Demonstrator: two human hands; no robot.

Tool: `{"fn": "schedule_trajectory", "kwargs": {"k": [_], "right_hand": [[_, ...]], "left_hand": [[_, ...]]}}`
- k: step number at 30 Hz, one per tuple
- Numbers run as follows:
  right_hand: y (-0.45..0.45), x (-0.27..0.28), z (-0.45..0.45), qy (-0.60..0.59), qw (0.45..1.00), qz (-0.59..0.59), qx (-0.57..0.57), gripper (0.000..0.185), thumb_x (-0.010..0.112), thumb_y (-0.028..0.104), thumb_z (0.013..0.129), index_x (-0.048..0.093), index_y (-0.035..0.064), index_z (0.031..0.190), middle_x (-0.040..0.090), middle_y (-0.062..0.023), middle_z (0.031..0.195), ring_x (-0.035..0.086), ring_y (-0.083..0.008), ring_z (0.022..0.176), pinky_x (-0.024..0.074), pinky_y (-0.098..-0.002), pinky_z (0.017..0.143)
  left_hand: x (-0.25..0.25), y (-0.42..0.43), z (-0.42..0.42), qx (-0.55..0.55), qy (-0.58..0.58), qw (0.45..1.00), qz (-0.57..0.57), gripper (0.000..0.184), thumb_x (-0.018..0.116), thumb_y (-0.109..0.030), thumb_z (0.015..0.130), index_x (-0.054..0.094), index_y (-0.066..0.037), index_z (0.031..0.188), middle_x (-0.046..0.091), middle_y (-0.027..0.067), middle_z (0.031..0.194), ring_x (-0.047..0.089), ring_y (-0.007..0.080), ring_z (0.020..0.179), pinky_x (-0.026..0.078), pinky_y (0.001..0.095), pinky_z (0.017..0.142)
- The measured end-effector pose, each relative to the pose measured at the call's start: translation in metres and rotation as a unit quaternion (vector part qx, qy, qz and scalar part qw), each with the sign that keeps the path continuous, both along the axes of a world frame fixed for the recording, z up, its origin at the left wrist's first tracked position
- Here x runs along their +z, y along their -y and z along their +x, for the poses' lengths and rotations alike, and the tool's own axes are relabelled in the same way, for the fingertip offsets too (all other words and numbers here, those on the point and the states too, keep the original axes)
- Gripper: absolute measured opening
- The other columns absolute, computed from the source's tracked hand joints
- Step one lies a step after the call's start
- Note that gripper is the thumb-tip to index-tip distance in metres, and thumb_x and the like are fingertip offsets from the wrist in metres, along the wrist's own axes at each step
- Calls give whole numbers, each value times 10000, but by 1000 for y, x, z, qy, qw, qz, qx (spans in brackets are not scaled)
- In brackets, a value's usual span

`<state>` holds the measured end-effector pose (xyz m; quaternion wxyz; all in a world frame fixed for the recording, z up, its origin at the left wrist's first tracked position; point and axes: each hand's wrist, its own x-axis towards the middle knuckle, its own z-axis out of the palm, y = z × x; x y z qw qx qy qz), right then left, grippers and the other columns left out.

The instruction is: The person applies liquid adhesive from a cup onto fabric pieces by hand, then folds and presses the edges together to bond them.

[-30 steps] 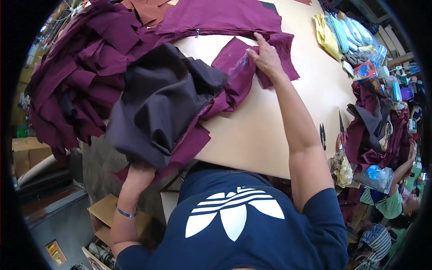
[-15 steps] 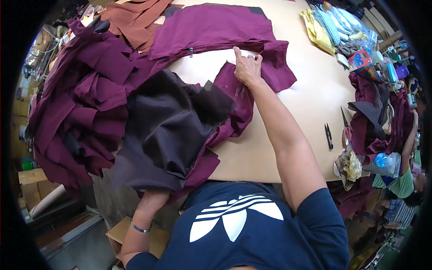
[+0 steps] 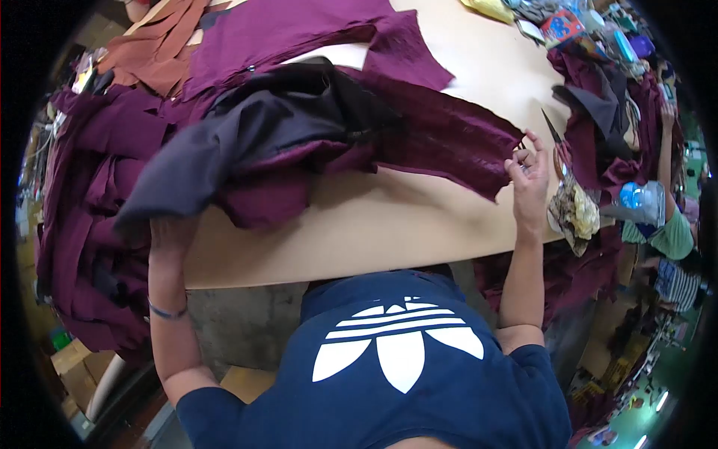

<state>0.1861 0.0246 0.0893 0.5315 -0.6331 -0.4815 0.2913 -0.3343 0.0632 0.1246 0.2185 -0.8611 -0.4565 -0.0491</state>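
Observation:
A sewn fabric piece, maroon with a dark lining, stretches between my two hands above the table. My right hand is closed in a pinch on the end of its maroon strip. My left hand holds up the dark-lined end, its fingers hidden beneath the cloth. Behind it another maroon fabric panel lies flat on the table.
Stacked maroon cloth pieces hang over the table's left side, with brown pieces behind. Scissors, a crumpled bundle and a plastic container are at right. A co-worker's arm reaches over cloth there.
My right hand has moved right and towards me, from pointing at the flat panel to pinching the strip's end. My left hand has moved left and up. The fabric piece is now stretched wide.

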Motion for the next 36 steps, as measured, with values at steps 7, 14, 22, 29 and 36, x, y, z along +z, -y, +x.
{"fn": "schedule_trajectory", "kwargs": {"k": [7, 14, 22, 29, 36], "right_hand": [[18, -59, -7, 109, 990, -73, -57, 594, 562, -38, 726, 396, 30, 1292, 500, -16, 653, 465, -83, 582, 417, -228, 576], [12, -46, 4, 136, 979, -149, 22, 649, 594, 12, 709, 376, 61, 1318, 540, -55, 753, 519, -141, 664, 445, -283, 657], [-48, -10, -42, 454, 870, 104, 163, 892, 741, 216, 659, 255, 204, 1407, 388, -50, 1366, 357, -271, 1273, 230, -519, 1042], [-112, -63, -64, 230, 912, 1, 339, 697, 580, 67, 796, 241, 185, 1394, 609, -211, 769, 606, -391, 762, 472, -447, 754], [-75, -78, -56, 230, 934, 51, 269, 669, 560, 18, 830, 272, 221, 1398, 623, -192, 785, 593, -341, 698, 453, -371, 808]], "left_hand": [[23, -42, 5, 219, 4, 955, -200, 215, 426, -89, 835, 590, -2, 943, 590, 233, 882, 553, 391, 882, 419, 466, 769], [35, 68, 68, 278, 249, 916, 146, 130, 528, -12, 802, 568, 24, 920, 582, 183, 884, 575, 326, 853, 450, 388, 783], [-47, 64, 266, -31, 244, 961, -124, 538, 650, -82, 654, 538, -165, 1173, 536, 31, 1162, 484, 227, 1121, 342, 398, 959], [-101, 38, 266, -35, 258, 962, -84, 197, 606, -56, 679, 588, -106, 868, 586, 24, 931, 568, 207, 923, 395, 409, 905], [-100, 46, 252, -45, 266, 958, -98, 190, 528, -1, 682, 579, -100, 837, 565, 46, 885, 572, 223, 843, 454, 375, 790]]}}
